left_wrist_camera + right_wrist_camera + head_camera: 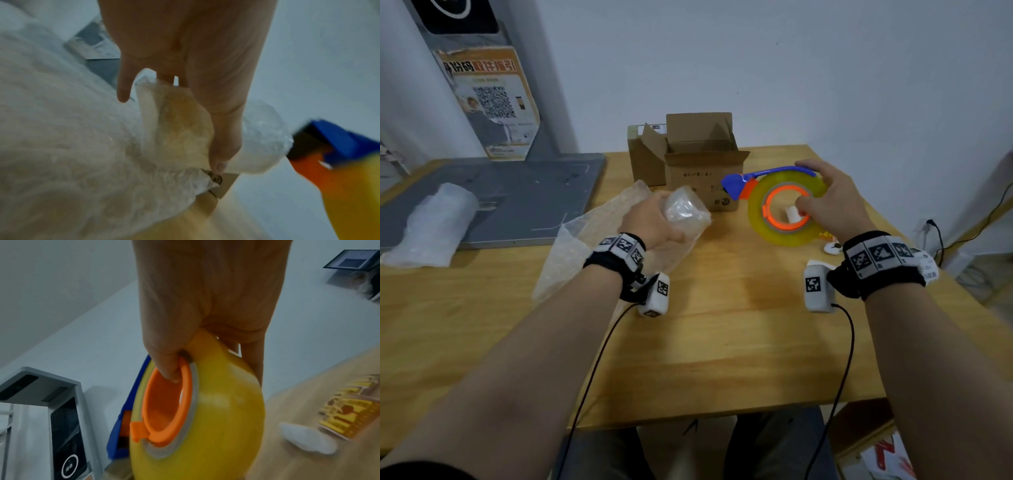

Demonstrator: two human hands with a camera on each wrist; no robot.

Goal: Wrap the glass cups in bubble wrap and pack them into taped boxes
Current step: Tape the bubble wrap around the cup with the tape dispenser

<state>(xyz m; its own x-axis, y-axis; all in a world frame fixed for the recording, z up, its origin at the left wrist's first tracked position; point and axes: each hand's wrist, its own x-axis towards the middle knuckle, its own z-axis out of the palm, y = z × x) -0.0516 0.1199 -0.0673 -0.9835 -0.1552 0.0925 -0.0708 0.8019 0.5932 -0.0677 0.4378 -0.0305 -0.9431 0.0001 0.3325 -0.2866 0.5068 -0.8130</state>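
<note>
My left hand (654,222) grips a cup bundled in bubble wrap (685,214), lifted above the wooden table (722,325); in the left wrist view the thumb (222,138) presses the wrapped cup (261,141). My right hand (828,202) holds a yellow tape roll (784,209) on its orange-and-blue dispenser (739,183), thumb (166,366) hooked into the orange core (164,410). The dispenser's blue cutter end (333,138) points at the wrapped cup. An open cardboard box (702,161) stands behind both hands.
A loose bubble wrap sheet (585,246) lies under my left forearm. Another wrapped bundle (434,222) rests on a grey board (517,192) at the left. A small white object (830,247) and a yellow card (353,404) lie by my right wrist.
</note>
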